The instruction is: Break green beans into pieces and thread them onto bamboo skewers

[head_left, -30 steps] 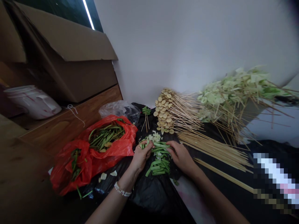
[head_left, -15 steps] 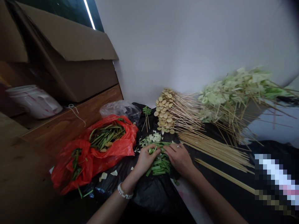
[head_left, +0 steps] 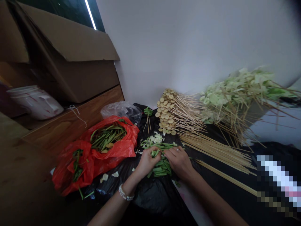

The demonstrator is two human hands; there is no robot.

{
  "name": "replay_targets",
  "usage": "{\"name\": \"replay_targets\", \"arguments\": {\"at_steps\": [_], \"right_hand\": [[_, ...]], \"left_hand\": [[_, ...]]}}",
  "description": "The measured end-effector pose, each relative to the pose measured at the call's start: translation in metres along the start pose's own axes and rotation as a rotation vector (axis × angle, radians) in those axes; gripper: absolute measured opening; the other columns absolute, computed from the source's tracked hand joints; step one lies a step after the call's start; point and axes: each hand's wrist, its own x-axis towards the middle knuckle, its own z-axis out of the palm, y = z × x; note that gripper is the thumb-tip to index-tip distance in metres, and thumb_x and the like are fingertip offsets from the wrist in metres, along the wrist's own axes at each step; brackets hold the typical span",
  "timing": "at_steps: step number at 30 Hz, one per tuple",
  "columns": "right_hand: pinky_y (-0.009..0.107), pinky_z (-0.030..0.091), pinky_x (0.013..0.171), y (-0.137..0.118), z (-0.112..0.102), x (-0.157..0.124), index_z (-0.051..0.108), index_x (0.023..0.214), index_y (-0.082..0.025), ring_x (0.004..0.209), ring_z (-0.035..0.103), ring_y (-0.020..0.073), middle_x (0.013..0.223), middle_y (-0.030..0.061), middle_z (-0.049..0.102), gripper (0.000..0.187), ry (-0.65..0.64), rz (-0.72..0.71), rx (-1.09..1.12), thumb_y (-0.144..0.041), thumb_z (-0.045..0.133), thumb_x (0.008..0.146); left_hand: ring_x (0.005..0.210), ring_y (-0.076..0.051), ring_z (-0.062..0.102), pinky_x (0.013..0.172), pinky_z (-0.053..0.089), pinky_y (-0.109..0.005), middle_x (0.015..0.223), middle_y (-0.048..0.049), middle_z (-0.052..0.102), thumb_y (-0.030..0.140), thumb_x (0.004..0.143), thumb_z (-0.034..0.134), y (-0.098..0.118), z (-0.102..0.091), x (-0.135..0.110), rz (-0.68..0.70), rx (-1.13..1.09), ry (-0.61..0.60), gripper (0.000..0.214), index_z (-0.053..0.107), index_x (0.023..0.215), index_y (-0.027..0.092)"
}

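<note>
Red plastic bags [head_left: 73,166], left of the cut green stems [head_left: 160,166], contain longer green stems [head_left: 108,137]; further left stand a white plastic bucket [head_left: 35,103] and a cardboard box [head_left: 70,56]. Left hand [head_left: 147,162], beaded bracelet [head_left: 125,193] at the wrist, is curled with its fingers in the stems. Right hand [head_left: 178,162], wearing a ring [head_left: 177,149], is curled just beside it, also gripping them. Right of the stems lie round tan slices on bamboo skewers [head_left: 166,113], bare bamboo skewers [head_left: 216,151] and skewered pale green leaves [head_left: 235,91].
</note>
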Motion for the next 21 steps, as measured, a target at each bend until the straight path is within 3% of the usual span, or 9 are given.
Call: {"name": "replay_targets", "arguments": {"at_steps": [9, 16, 21], "right_hand": [[0.034, 0.036, 0.072, -0.0079, 0.0028, -0.0024, 0.065, 0.102, -0.018, 0.072, 0.056, 0.0179, 0.076, 0.0045, 0.067, 0.023, 0.091, -0.031, 0.088, -0.019, 0.043, 0.094], [0.036, 0.039, 0.078, -0.0025, -0.0040, 0.0034, 0.062, 0.111, -0.017, 0.083, 0.058, 0.0205, 0.087, 0.0076, 0.070, 0.026, 0.106, 0.054, 0.136, -0.023, 0.042, 0.095], [0.034, 0.041, 0.077, 0.0009, -0.0034, 0.0030, 0.066, 0.094, -0.020, 0.082, 0.057, 0.0198, 0.079, 0.0056, 0.068, 0.025, 0.022, 0.127, 0.273, -0.024, 0.041, 0.095]], "left_hand": [[0.039, -0.004, 0.026, 0.040, 0.018, -0.018, 0.046, 0.0084, 0.037, 0.029, 0.070, 0.063, -0.0042, 0.0011, -0.0009, -0.282, -0.425, -0.080, 0.016, 0.060, 0.074, 0.014], [0.038, -0.001, 0.023, 0.037, 0.013, -0.016, 0.051, 0.0075, 0.040, 0.031, 0.068, 0.069, -0.0002, 0.0005, 0.0033, -0.350, -0.720, -0.076, 0.023, 0.056, 0.074, 0.013], [0.039, 0.000, 0.023, 0.037, 0.013, -0.014, 0.053, 0.0077, 0.040, 0.026, 0.066, 0.071, -0.0011, -0.0027, 0.0059, -0.391, -0.817, -0.061, 0.023, 0.055, 0.075, 0.013]]}}
